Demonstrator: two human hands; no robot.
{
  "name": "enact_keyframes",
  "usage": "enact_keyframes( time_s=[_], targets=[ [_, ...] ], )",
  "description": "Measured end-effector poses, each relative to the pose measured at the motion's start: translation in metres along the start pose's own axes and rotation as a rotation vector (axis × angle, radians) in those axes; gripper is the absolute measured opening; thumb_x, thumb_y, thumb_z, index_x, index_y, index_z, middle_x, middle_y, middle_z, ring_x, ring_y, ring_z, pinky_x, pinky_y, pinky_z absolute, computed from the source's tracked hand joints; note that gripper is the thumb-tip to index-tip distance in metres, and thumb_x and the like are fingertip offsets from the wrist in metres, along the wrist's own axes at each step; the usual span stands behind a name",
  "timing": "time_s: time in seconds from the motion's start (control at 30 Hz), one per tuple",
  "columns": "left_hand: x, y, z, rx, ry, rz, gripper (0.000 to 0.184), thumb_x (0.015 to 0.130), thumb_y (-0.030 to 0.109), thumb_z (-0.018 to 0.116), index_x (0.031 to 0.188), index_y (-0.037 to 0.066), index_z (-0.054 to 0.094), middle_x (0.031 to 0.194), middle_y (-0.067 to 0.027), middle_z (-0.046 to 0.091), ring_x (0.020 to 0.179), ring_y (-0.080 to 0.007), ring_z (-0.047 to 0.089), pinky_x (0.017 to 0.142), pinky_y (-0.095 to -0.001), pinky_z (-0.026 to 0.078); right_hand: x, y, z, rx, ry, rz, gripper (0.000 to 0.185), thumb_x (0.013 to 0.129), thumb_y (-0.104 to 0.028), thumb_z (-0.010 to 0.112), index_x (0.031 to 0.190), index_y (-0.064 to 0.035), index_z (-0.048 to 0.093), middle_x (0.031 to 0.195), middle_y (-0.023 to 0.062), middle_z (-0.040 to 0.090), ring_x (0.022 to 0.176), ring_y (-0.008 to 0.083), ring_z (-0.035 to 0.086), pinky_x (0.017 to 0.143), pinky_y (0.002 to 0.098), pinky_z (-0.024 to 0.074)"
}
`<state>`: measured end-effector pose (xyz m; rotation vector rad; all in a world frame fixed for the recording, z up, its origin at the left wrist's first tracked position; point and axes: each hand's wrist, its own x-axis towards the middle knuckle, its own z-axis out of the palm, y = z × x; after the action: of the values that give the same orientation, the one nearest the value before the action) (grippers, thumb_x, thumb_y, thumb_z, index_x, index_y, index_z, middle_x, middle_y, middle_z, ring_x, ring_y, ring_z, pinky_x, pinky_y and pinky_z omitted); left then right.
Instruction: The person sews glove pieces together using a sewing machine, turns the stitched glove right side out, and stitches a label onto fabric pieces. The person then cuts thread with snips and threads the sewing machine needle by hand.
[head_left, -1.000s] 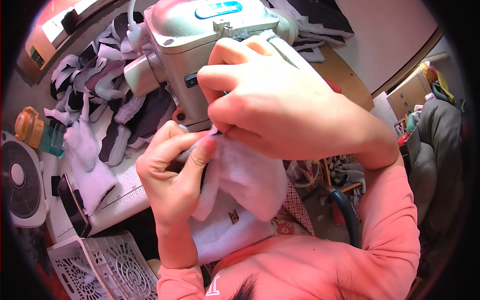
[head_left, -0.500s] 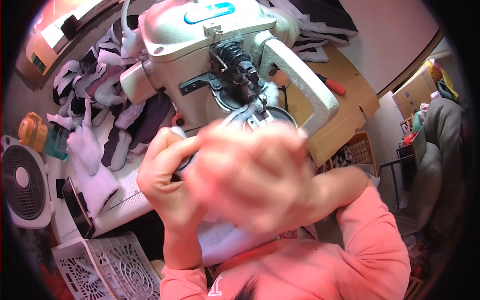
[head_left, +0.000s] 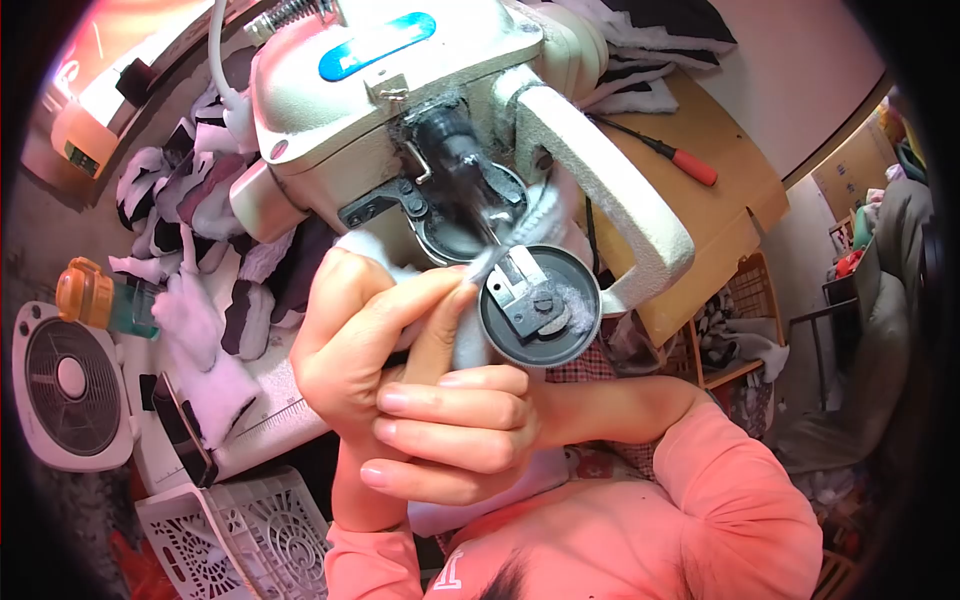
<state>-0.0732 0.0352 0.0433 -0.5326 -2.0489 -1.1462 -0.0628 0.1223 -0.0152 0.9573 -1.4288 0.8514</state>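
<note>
A cream sewing machine (head_left: 340, 115) with dark metal discs stands in front of me. A strip of white plush fabric (head_left: 472, 342) runs up along the left edge of the lower disc (head_left: 575, 290) to the needle area, which is blurred. My left hand (head_left: 350, 335) is closed, pinching the fabric just left of that disc. Below it, my right hand (head_left: 455, 435) has its fingers curled around the lower part of the fabric, close against my left hand. Much of the fabric is hidden behind my fingers.
Black and white plush pieces (head_left: 190, 190) lie heaped left of the machine, with more (head_left: 660, 50) behind it. A red-handled screwdriver (head_left: 690, 165) rests on cardboard at the right. A fan (head_left: 70, 378), a bottle (head_left: 130, 310) and a white plastic crate (head_left: 235, 540) are at the left.
My right hand, blurred in front of the disc before, has come down and left beside my left hand. The disc and the fabric at its edge now show. The view has shifted slightly.
</note>
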Motion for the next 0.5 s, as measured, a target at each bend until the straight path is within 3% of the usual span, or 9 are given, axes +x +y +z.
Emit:
enact_keyframes(
  time_s=[0.03, 0.17, 0.3, 0.37, 0.5],
  targets=[
    [0.001, 0.0, 0.001, 0.002, -0.005, 0.0, 0.023, 0.064, -0.006, 0.079, 0.085, 0.001, 0.071, 0.066, -0.0016, 0.044, 0.057, -0.0138, 0.041, 0.051, -0.0276, 0.032, -0.001, 0.001, 0.0, 0.019, 0.024, -0.003, 0.03, 0.085, -0.013, 0.062, 0.115, -0.0107, 0.064, 0.113, 0.0022, 0.06, 0.108, 0.0178, 0.06, 0.085, 0.0275, 0.0465],
    [0.003, -0.005, 0.005, -0.047, -0.012, 0.032, 0.024, 0.064, -0.008, 0.078, 0.085, 0.002, 0.071, 0.066, -0.0018, 0.047, 0.057, -0.0137, 0.042, 0.05, -0.0274, 0.032, -0.009, 0.005, -0.003, 0.035, 0.018, -0.001, 0.029, 0.086, -0.013, 0.061, 0.115, -0.0108, 0.064, 0.114, 0.0029, 0.059, 0.109, 0.0194, 0.06, 0.086, 0.0296, 0.0494],
    [0.0, -0.015, 0.001, -0.12, -0.044, 0.044, 0.025, 0.066, -0.009, 0.078, 0.087, 0.002, 0.07, 0.071, -0.0032, 0.054, 0.059, -0.0138, 0.047, 0.052, -0.0257, 0.036, -0.039, 0.024, -0.013, -0.065, -0.004, -0.145, 0.029, 0.087, -0.013, 0.059, 0.116, -0.0085, 0.062, 0.12, 0.0072, 0.058, 0.112, 0.0216, 0.06, 0.094, 0.0363, 0.052],
    [-0.002, -0.015, -0.005, -0.127, -0.103, -0.004, 0.023, 0.069, -0.01, 0.076, 0.088, 0.002, 0.07, 0.075, -0.0056, 0.059, 0.064, -0.0146, 0.054, 0.056, -0.0246, 0.042, -0.05, 0.034, -0.032, -0.318, -0.565, -0.388, 0.032, 0.087, -0.016, 0.061, 0.117, -0.0055, 0.061, 0.122, 0.0088, 0.058, 0.111, 0.0223, 0.06, 0.094, 0.0369, 0.052],
    [-0.01, -0.014, -0.006, -0.193, -0.072, -0.116, 0.021, 0.073, -0.011, 0.074, 0.089, 0.0, 0.067, 0.082, -0.0098, 0.064, 0.075, -0.0177, 0.062, 0.064, -0.0259, 0.05, -0.054, 0.059, -0.046, -0.264, -0.532, -0.188, 0.032, 0.089, -0.018, 0.058, 0.118, -0.0043, 0.06, 0.121, 0.0107, 0.058, 0.109, 0.0233, 0.06, 0.093, 0.0373, 0.051]
  ],
)
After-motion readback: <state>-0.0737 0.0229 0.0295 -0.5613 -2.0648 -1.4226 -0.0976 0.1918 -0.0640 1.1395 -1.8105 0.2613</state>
